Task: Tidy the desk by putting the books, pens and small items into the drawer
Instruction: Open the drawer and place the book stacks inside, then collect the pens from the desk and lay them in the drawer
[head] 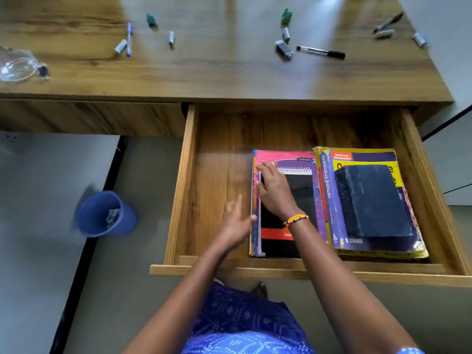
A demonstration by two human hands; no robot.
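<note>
With drawer (190,175) pulled out from under desk (204,72): wood-grain laminate on both, flat rectangular tray with raised rims. Two stacks inside, side by side at right half. Left stack (301,164): thin soft-cover notebooks, pink and purple cover with printed spiral pad, glossy black-and-red notebook (277,241) on top. Right stack: thick worn yellow-and-purple paperback (329,200), dog-eared corners, carrying one dark blue cloth-textured book (373,200).

Right hand (274,192) resting on left stack, fingers fairly straight, spread narrow, tips at spine edge. Left hand (236,223) just beside same stack, fingers loosely extended, thumb touching edge, holding nothing.

On desk, well apart from drawer: three pens, namely one blue pen (129,38), one black-capped marker (320,52), one dark pen (388,21). Two small green figures (286,16). Six short grey cylindrical or blocky items, blurred. One crumpled clear plastic bag (18,65) at left edge.

On floor: one round blue plastic bin (102,215).
</note>
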